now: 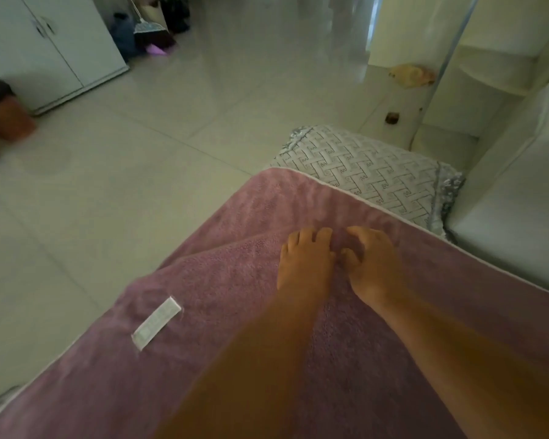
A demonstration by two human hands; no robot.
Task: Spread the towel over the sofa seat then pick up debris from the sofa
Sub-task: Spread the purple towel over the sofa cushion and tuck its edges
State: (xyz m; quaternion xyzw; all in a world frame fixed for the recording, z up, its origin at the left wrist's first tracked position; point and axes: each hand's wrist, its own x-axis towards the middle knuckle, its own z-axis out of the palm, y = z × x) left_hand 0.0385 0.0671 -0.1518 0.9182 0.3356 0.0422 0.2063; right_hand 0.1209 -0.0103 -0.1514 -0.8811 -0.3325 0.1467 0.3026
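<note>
Looking down through the head view, I see the purple towel point(235, 280) already laid across the sofa seat point(362, 166), filling the lower half of the frame, with its white label point(156, 323) at lower left and its pale hem running diagonally toward the right edge. Beyond that hem, at centre right, a strip of the patterned grey seat cover is bare. Both hands meet in the middle of the frame on the towel: the left hand point(305, 261) lies palm down with fingers bent and tips on the cloth, and the right hand point(374, 264) sits just beside it, fingers curled inward, seemingly pinching the pile or something small in it, though I cannot tell which from this blur. I judge the spreading step is about finished and the debris step is starting. The next move calls for a fine pinch at the spot between the two hands, lifting without dragging the towel off line. Across the tiled floor point(171, 122), at upper left, stand a white cabinet point(54, 42) and a broom point(149, 30).
</note>
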